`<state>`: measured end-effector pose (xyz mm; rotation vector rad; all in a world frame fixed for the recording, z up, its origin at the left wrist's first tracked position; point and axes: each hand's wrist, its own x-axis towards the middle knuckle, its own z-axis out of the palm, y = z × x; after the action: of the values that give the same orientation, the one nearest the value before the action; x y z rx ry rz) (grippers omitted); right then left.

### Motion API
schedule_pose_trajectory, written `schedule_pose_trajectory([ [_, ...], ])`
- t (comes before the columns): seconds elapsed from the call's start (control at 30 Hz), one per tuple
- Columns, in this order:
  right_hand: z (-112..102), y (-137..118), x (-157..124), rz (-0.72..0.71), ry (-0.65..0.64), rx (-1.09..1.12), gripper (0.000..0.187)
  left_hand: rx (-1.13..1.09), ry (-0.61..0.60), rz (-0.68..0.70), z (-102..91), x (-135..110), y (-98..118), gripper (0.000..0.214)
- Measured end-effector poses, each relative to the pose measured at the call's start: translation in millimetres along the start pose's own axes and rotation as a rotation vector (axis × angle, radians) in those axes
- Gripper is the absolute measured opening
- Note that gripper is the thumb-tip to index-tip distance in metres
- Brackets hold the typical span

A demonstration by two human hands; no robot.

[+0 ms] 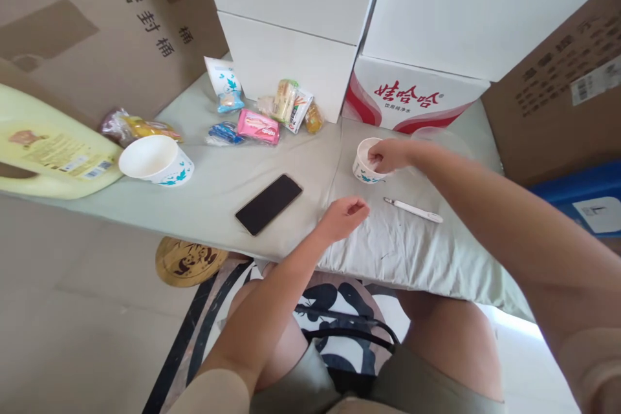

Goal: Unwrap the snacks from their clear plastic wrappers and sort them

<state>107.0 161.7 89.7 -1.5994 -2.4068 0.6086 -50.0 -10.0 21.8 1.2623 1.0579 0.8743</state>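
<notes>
My right hand [387, 155] reaches over the rim of a small white paper bowl [365, 173] with blue-green leaf prints. Its fingertips are bunched together inside the bowl, and what they grip, if anything, is hidden. In front of the bowl, my left hand [343, 218] rests low over the cloth, fingers curled in towards the thumb. Whether something small is between them I cannot make out. A slim white pen-shaped tool with a narrow metallic tip [414, 209] lies right of my left hand. To the left lies a black-screened phone [268, 204].
A larger paper tub [158, 160] tilts beside a pale yellow jug [53, 149] at left. Small packaged items, including a pink packet [259, 127], lie at the back. White boxes [295, 45] and cardboard cartons [563, 84] wall the cloth-covered surface [213, 191]. A clear round lid [441, 136] sits behind my right forearm.
</notes>
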Motion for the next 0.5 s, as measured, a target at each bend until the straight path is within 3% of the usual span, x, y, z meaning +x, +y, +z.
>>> schedule_pose_trajectory([
  [0.1, -4, 0, 14, 0.194, -0.480, 0.056, 0.018, -0.026, -0.027, 0.016, -0.5, -1, -1, 0.021],
  [0.17, -3, 2, 23, 0.298, -0.629, 0.103, 0.017, -0.033, -0.025, 0.015, -1.4, -1, 0, 0.022],
  [0.2, 0, 3, 27, 0.318, -0.631, 0.109, 0.016, -0.035, -0.023, 0.014, -1.9, -1, 0, 0.023],
  [0.27, 9, 9, 35, 0.299, -0.574, 0.071, 0.012, -0.037, -0.022, 0.013, -2.8, 0, 1, 0.025],
  [0.33, 23, 17, 41, 0.213, -0.438, 0.054, 0.016, -0.032, -0.019, 0.006, -3.3, 1, 1, 0.025],
  [0.5, 53, 19, 42, 0.021, 0.105, 0.113, 0.029, -0.013, -0.001, -0.032, -2.5, 3, 2, 0.022],
])
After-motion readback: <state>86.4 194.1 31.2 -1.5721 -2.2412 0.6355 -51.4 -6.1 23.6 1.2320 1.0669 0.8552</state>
